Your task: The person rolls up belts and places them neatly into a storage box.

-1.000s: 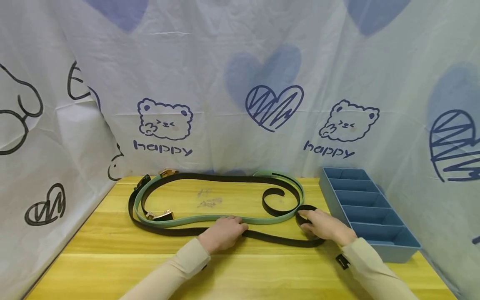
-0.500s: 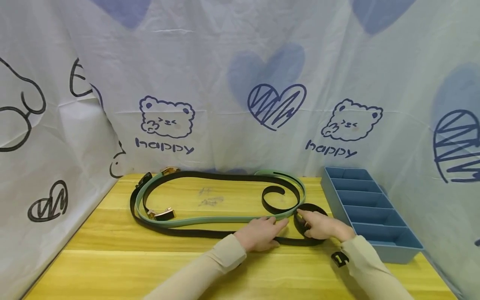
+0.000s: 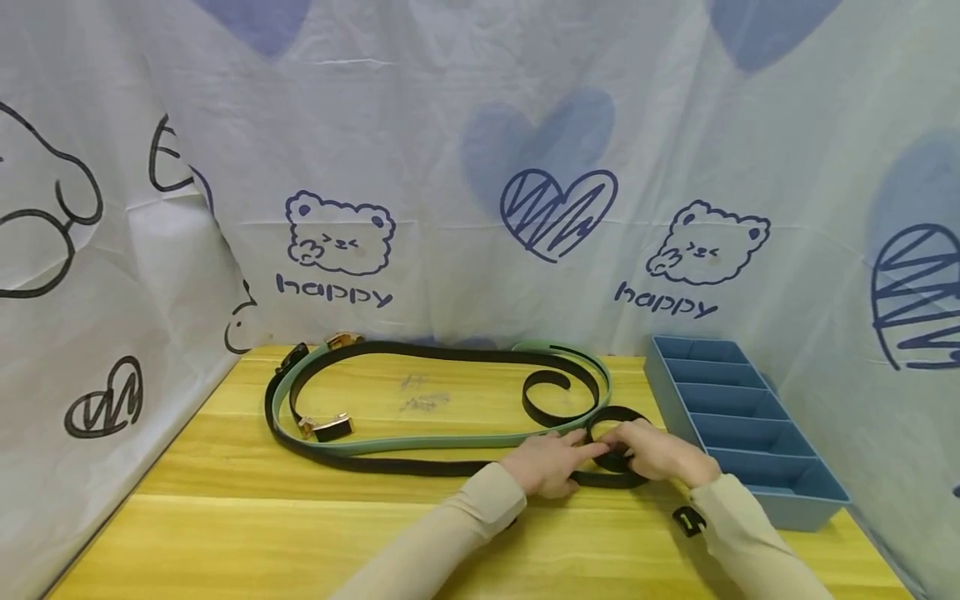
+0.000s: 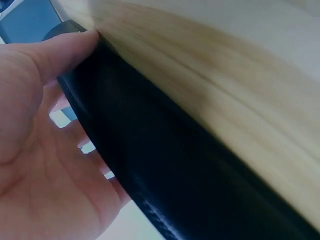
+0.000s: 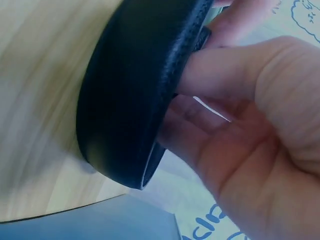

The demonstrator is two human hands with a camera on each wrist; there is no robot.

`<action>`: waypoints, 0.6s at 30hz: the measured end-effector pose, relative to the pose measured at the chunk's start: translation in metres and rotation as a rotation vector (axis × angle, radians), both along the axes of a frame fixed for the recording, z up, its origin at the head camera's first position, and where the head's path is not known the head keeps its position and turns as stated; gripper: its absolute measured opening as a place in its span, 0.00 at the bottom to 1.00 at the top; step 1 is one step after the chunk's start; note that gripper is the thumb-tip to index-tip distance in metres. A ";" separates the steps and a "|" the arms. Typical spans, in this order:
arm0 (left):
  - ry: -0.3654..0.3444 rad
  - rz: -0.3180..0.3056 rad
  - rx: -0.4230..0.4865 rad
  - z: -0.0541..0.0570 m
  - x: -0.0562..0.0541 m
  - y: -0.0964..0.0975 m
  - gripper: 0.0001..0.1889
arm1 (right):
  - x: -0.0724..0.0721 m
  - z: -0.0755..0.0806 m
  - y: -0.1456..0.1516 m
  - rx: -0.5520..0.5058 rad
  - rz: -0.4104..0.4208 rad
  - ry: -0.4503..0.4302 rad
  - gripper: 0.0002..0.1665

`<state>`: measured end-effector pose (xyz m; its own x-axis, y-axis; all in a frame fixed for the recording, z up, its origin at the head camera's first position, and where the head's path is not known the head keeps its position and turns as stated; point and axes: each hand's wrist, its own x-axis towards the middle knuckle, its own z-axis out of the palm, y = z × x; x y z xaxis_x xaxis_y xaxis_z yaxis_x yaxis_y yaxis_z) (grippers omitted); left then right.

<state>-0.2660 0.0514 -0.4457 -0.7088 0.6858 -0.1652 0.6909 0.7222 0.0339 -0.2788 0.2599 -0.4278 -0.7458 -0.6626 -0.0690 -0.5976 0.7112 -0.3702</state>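
A black belt [image 3: 420, 467] runs along the front of the loops and is rolled into a small coil [image 3: 626, 412] at its right end. My left hand [image 3: 546, 463] has this belt between thumb and fingers, its fingertips reaching the coil's left side. In the left wrist view the belt strap [image 4: 145, 130] stands on edge, with the thumb on the near face. My right hand [image 3: 660, 452] reaches into the coil and pinches its inner turn. Seen from the right wrist, the outer turn [image 5: 125, 95] curves round those fingers, which partly hide the inner end.
A green belt [image 3: 442, 442] and a second black belt [image 3: 450, 354] loop behind, the latter with a curled tip [image 3: 536, 408] and a gold-trimmed buckle [image 3: 332, 428]. A blue divided box [image 3: 671, 400] stands right of the coil on the wooden table [image 3: 300, 550]. A printed curtain [image 3: 442, 275] hangs behind.
My left hand has slid right along the front strap up to the coil. My right hand has stayed at the coil, its fingers now further inside it.
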 end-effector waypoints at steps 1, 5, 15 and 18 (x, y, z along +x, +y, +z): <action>-0.005 0.004 0.001 0.000 -0.001 0.001 0.38 | -0.001 0.000 0.000 -0.012 -0.001 -0.011 0.30; -0.023 0.006 0.002 0.001 -0.003 0.004 0.37 | -0.004 0.000 0.000 -0.060 -0.009 -0.022 0.29; -0.039 -0.020 -0.028 0.003 -0.005 0.006 0.36 | -0.022 0.000 0.004 0.006 0.028 0.069 0.35; -0.051 -0.024 -0.026 0.000 -0.004 0.008 0.38 | -0.027 -0.002 0.007 0.007 0.013 0.086 0.31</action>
